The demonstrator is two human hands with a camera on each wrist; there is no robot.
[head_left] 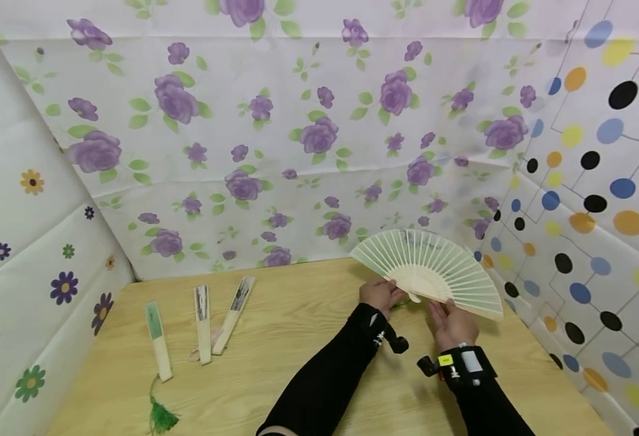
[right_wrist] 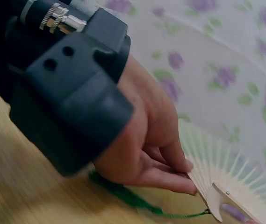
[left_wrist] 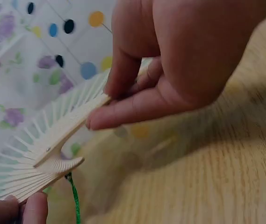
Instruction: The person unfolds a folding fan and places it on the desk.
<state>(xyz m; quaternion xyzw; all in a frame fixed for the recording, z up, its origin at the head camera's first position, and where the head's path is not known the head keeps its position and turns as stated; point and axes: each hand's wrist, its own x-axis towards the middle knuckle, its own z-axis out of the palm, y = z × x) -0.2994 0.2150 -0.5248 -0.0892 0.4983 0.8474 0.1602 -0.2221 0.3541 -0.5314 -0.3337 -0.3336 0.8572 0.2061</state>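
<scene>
A pale green folding fan with light ribs is spread wide above the right part of the table. My left hand pinches its left outer rib near the pivot. My right hand grips the other outer rib, thumb on the near side. In the left wrist view, the right hand is large at the upper right, and left fingertips show at the lower left. The right wrist view has the left hand pinching the rib. A green tassel hangs from the pivot end.
Three folded fans lie on the left of the wooden table: one fan with a green tassel, a middle fan and a slanted fan. Flowered cloth stands behind, dotted cloth at right.
</scene>
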